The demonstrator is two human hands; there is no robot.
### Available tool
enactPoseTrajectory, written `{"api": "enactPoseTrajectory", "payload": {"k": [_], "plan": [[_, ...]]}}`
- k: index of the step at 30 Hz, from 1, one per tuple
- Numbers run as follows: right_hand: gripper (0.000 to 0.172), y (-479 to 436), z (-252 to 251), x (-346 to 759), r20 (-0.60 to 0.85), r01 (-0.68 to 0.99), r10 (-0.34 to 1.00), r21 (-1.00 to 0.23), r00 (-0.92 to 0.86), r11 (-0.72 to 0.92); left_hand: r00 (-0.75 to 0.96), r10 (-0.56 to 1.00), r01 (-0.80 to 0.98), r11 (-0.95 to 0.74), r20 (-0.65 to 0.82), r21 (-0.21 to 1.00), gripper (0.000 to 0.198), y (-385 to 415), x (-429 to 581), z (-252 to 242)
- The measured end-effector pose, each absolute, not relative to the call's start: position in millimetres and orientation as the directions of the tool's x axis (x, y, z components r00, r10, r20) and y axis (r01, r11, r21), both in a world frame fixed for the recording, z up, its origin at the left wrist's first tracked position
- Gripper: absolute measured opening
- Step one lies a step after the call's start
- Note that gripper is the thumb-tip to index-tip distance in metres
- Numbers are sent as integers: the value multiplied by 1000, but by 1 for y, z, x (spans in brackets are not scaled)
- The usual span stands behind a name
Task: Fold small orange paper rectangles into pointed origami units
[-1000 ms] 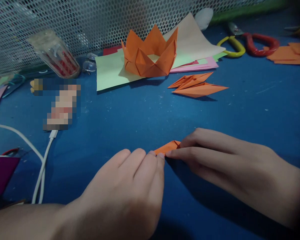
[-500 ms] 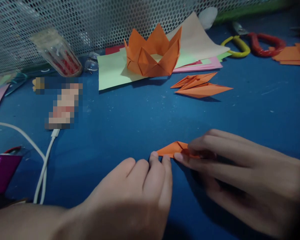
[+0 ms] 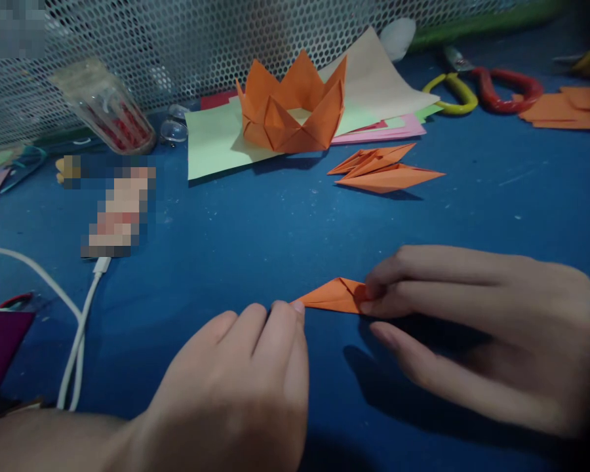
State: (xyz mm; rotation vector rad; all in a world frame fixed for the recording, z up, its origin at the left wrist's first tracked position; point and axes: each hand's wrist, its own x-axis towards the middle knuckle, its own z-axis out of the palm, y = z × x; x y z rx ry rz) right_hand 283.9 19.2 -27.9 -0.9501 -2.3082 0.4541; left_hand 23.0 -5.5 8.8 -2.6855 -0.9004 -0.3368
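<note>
A small folded orange paper piece (image 3: 334,295) lies on the blue table (image 3: 275,223) between my hands. My left hand (image 3: 246,380) rests with curled fingers, its fingertips pinching the paper's left tip. My right hand (image 3: 472,328) presses the paper's right end down with its upper fingers, while the lower fingers are stretched out above the table. Most of the paper's right part is hidden under that hand.
An orange paper crown (image 3: 292,105) stands on coloured sheets (image 3: 216,137) at the back. Folded orange pieces (image 3: 386,170) lie to its right, scissors (image 3: 482,88) and orange scraps (image 3: 565,108) further right. A clear jar (image 3: 103,105), white cable (image 3: 78,328) and purple object (image 3: 0,341) are left.
My right hand has drawn back to the right, baring more of the folded orange piece. My left fingertips slid left to its pointed tip.
</note>
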Motion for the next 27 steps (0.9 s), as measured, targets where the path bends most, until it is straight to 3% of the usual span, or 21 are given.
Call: {"api": "enactPoseTrajectory", "payload": {"k": [5, 8, 13, 18, 21, 27], "plan": [[36, 35, -31, 281, 402, 502, 750, -565, -526, 655, 763, 572, 624, -773, 300, -115, 39, -3, 20, 11], [17, 37, -29, 280, 404, 554, 746, -501, -529, 665, 758, 577, 623, -778, 303, -77, 42, 6, 17, 12], [25, 35, -32, 276, 440, 511, 663, -423, -606, 748, 679, 696, 676, -717, 235, 171, 37, 23, 12, 5], [19, 36, -32, 279, 407, 476, 691, -513, -598, 714, 588, 769, 687, -638, 248, 348, 24, 27, 11, -8], [15, 36, -30, 283, 377, 460, 714, -570, -590, 681, 561, 793, 687, -606, 237, 401, 13, 26, 12, -12], [20, 36, -29, 284, 393, 449, 692, -549, -606, 705, 649, 712, 593, -694, 268, 409, 27, 26, 12, -14]]}}
